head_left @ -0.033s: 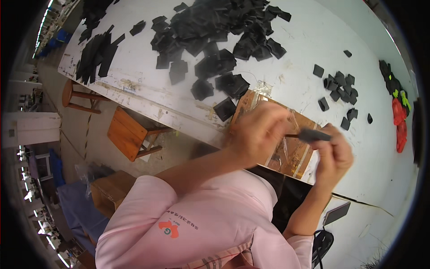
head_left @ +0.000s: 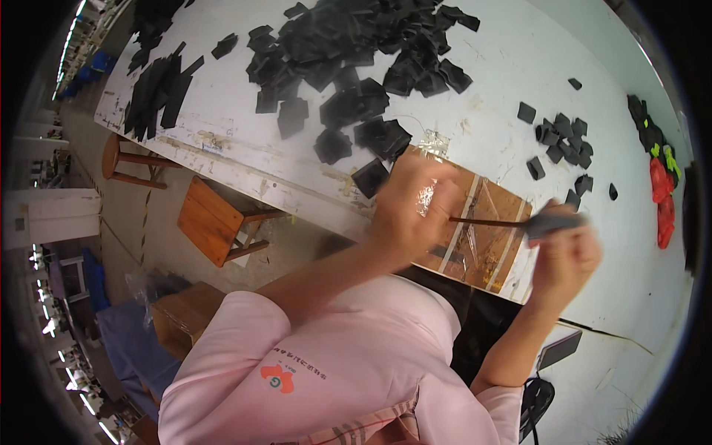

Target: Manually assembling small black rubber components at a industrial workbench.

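Note:
My left hand (head_left: 415,211), smeared by motion, is closed around the end of a thin dark rod (head_left: 486,222). Something shiny shows at its fingers, too blurred to name. The rod reaches right to a small black fabric piece (head_left: 552,222), which my right hand (head_left: 567,256) pinches between thumb and fingers. Whether the rod's tip is inside the piece or only touches it, I cannot tell. Both hands are over a brown wooden board (head_left: 486,193) with clear tape across it. Loose black pieces (head_left: 371,178) lie by the board's left corner.
A big heap of black pieces (head_left: 334,37) covers the far part of the white table (head_left: 245,159). Black strips (head_left: 159,96) lie at far left, a small group of pieces (head_left: 567,137) at right. Wooden stools (head_left: 211,222) and a cardboard box (head_left: 182,311) stand left of the table.
My hands have moved apart: the left a little leftward, the right rightward and slightly nearer with the black piece. More of the rod shows between them.

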`<state>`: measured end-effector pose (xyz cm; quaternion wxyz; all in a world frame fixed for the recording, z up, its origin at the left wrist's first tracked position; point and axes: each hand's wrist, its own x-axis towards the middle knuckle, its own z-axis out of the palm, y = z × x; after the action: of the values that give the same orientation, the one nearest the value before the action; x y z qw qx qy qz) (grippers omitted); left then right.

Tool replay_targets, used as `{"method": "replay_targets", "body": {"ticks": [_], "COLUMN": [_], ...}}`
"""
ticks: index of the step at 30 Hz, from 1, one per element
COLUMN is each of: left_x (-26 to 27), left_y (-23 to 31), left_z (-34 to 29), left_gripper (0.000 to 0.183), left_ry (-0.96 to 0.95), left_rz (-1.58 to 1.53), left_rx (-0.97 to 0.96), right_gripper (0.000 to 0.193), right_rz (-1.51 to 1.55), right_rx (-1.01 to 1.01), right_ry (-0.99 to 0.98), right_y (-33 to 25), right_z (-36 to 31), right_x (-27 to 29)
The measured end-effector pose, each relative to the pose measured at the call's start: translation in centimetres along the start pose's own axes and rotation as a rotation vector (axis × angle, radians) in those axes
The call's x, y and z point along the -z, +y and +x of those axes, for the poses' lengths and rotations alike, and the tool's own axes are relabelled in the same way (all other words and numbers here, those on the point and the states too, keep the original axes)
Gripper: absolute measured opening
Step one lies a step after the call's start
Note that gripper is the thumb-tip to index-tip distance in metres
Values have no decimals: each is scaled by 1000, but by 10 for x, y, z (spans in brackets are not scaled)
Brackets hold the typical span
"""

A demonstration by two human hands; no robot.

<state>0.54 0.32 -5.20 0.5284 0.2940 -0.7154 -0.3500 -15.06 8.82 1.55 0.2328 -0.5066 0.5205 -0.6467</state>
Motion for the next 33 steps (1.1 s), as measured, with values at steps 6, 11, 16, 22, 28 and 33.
{"method": "replay_targets", "body": {"ticks": [6,11,16,22,28,33], "left_x": [26,30,47,37,23,19], "left_y": [-82,-114,-62,7,39,42], "left_z": [17,19,18,-1,-8,-4], "left_gripper": [20,12,11,18,15,7], "left_ry": [-31,-261,-91,-356,-230,-382], "left_rz": [830,863,-128,-976,-566,-459], "left_rx": [-16,23,568,1104,735,731], "right_gripper": [32,17,14,11,13,16], "right_rz": [-209,-88,-162,-16,-790,-1024], "right_rx": [-365,-656,-579,-444,30,246], "right_ry": [483,98,-39,145,86,20], "right_y": [18,16,17,22,17,14], "right_z": [-7,-62,-63,-56,-54,-54], "right_x": [1,-28,-55,-70,-61,-59]}}
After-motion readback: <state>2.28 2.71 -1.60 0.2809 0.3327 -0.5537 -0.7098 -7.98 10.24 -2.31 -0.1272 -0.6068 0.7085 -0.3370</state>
